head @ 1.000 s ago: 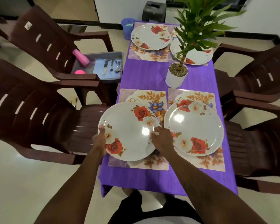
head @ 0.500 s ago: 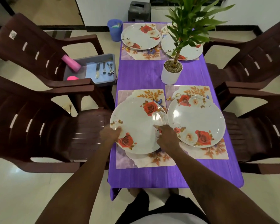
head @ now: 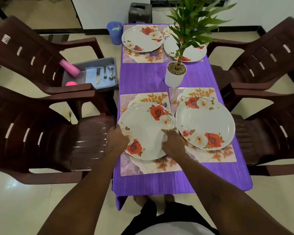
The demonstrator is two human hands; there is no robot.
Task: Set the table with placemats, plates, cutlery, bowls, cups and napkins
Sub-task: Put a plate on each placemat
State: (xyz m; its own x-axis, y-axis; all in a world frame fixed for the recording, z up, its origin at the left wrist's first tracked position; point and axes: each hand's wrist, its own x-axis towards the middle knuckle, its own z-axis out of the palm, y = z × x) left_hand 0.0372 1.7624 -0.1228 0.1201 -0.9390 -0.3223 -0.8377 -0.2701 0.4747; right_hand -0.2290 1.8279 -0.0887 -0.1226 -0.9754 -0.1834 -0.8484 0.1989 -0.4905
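Note:
A white plate with red roses (head: 145,131) lies over the near-left floral placemat (head: 139,168) on the purple table. My left hand (head: 118,139) grips its left rim and my right hand (head: 172,143) grips its right rim. A second rose plate (head: 204,122) rests on the near-right placemat (head: 215,156). Two more plates, the far-left plate (head: 142,39) and the far-right plate (head: 185,48), sit on mats at the far end. A grey tray (head: 98,62) on the far-left chair holds cutlery (head: 107,75), a blue napkin (head: 92,76) and pink cups (head: 69,67).
A potted plant in a white pot (head: 175,76) stands mid-table, its leaves hiding part of the far-right plate. Four dark brown plastic chairs flank the table; the near-left chair (head: 41,131) is close to my left hand. A blue bin (head: 115,33) stands on the floor beyond.
The plate has shifted to the right and farther onto the near-left placemat, closer to the second plate. Both hands stay on its rim.

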